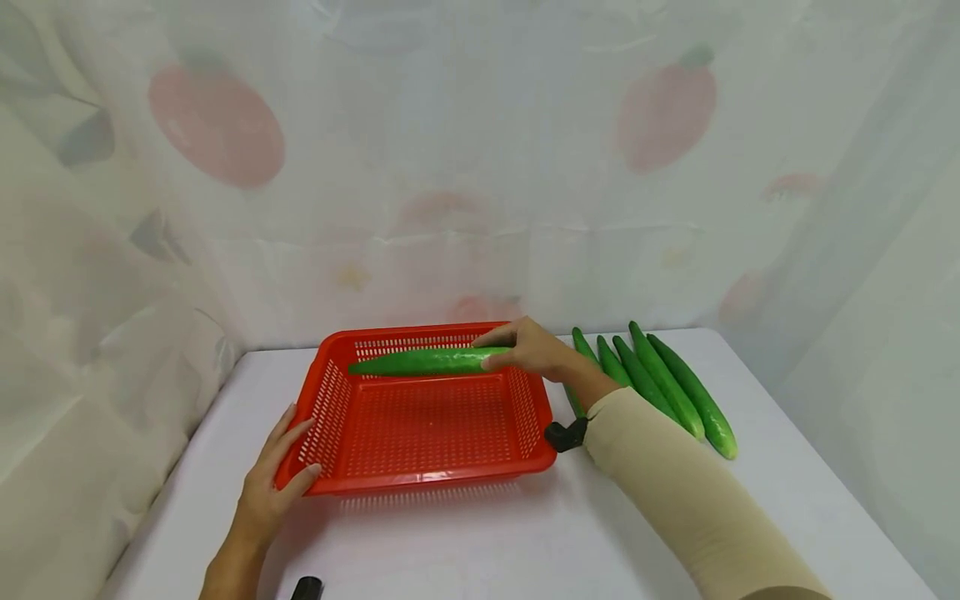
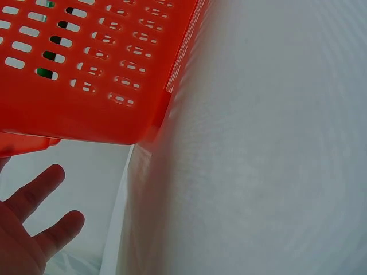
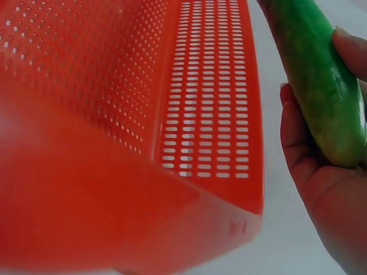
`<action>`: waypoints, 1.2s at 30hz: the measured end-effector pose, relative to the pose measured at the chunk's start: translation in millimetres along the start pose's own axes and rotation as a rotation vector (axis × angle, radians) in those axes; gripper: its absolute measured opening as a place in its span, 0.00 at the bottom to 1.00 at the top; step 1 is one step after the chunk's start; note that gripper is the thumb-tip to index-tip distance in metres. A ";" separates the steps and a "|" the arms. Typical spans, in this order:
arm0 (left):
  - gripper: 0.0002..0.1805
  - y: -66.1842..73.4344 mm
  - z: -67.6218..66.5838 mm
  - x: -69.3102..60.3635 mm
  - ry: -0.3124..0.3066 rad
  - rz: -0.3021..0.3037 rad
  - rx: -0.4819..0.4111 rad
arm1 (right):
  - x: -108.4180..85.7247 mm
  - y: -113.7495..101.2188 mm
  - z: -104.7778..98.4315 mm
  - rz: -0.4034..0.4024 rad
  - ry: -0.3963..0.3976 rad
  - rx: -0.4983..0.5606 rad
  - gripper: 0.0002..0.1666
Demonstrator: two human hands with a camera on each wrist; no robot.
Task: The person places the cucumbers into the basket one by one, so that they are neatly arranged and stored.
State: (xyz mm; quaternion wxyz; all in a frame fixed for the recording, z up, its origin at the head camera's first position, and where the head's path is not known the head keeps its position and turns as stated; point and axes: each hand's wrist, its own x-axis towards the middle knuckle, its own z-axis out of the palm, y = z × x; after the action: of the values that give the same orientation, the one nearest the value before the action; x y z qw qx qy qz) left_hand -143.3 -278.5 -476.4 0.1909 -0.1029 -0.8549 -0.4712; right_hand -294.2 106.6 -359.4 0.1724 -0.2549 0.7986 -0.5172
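Pale, fruit-printed sheeting (image 1: 465, 158) stands behind a white table (image 1: 465, 550). The right hand (image 1: 528, 347) has its fingers clamped around 1 end of a green cucumber (image 1: 420, 362), which stretches leftward from them over the far part of a red basket (image 1: 427, 479). The left hand (image 1: 266, 479) touches the basket's left rim, fingers spread apart. Rightward of the clamped fingers, 5 more cucumbers (image 1: 666, 382) lie on the table, some partly hidden by the sleeve (image 1: 690, 492).

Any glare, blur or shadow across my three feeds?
Head: soft light, small glints on the front rim of the basket and the held cucumber, a pinkish shadow on the table beside the left hand; left wrist: left hand dark, pale surface hazy; right wrist: nearest basket wall blurred, cucumber clearer.
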 end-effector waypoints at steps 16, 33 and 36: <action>0.31 -2.4 -0.7 -0.8 0.009 0.000 0.005 | 19.0 -3.5 29.8 0.030 -0.087 -0.134 0.17; 0.30 -1.3 0.1 -0.1 0.010 0.023 -0.001 | 24.2 4.8 45.2 0.021 -0.081 -0.140 0.15; 0.30 -1.5 -0.2 -0.6 0.010 0.015 0.002 | 25.5 5.3 47.1 0.026 -0.086 -0.104 0.15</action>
State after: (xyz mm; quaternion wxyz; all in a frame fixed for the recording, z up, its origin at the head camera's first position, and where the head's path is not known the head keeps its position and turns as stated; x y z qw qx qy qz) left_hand -143.3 -279.4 -477.6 0.1987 -0.1068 -0.8537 -0.4694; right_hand -290.7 58.7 -383.7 0.1998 -0.2749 0.8197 -0.4611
